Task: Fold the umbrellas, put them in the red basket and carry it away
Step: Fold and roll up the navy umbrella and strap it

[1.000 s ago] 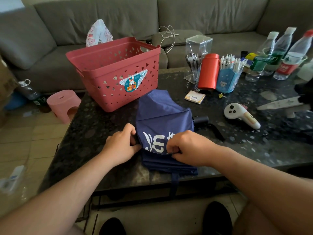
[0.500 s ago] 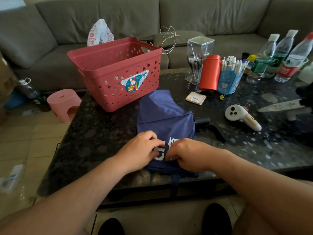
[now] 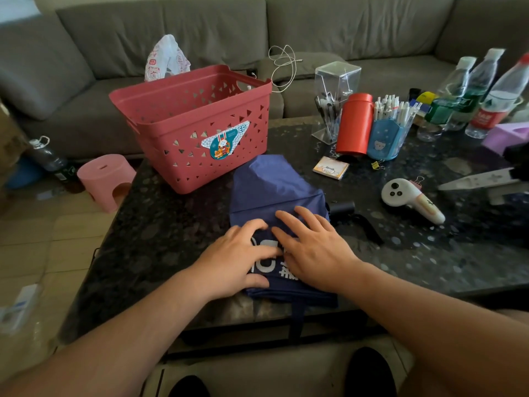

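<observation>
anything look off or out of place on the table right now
Nothing spilled or broken. The blue umbrella is only half folded: its strap dangles over the table edge while both hands, left hand and right hand, press it flat.

Dim, soft indoor light, wide-angle edge warp, slight blur

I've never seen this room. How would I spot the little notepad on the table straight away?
Start at the red basket on the dark table, then look right, past the blue umbrella, to the tall red canister. The notepad lies flat just in front of it: small, pale and square, the only paper thing among the upright holders.
</observation>
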Available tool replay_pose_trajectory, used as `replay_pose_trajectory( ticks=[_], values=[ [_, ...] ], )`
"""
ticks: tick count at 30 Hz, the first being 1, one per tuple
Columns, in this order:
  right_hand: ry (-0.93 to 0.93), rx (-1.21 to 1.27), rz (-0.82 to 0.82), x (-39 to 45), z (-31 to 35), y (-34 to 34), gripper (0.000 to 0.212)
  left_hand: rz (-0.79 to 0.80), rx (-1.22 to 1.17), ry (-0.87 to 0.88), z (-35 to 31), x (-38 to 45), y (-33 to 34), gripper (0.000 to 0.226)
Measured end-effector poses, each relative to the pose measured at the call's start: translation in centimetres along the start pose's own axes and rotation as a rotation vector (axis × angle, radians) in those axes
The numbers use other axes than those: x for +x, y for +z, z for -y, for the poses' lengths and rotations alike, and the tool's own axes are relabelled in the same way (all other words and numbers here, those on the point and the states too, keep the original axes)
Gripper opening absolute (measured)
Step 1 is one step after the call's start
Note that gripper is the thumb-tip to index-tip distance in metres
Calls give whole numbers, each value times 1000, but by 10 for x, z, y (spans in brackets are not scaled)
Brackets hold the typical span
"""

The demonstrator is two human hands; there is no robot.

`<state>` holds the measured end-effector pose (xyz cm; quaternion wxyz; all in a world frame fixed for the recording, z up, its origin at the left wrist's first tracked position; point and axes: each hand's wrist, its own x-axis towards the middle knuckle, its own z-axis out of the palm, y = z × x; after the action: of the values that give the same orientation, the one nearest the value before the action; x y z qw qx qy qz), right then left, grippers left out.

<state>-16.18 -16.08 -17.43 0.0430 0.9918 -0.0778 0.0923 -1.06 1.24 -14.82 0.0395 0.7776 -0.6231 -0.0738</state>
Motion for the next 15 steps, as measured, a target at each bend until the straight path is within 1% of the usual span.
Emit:
replay_pose_trajectory(
  ticks=[2,3,4,7,12,15],
  values=[
    [81,48,126,-9,-2,8,61,-3,87,-26,4,2,-1,76],
    [96,67,154,-12,-2,11,63,-3,98,-22,5,3,-1,76],
    [96,75,143,-14,-2,12,63,-2,89,-10,5,4,-2,73],
    [98,48,110,-13,-3,9,60,1,26,24,2,6,-5,56],
    [86,33,136,-11,-6,9,61,28,-162,74,20,0,-7,24],
    [91,29,155,-11,-4,6,61,-51,-200,85,24,-6,-6,11]
  ],
)
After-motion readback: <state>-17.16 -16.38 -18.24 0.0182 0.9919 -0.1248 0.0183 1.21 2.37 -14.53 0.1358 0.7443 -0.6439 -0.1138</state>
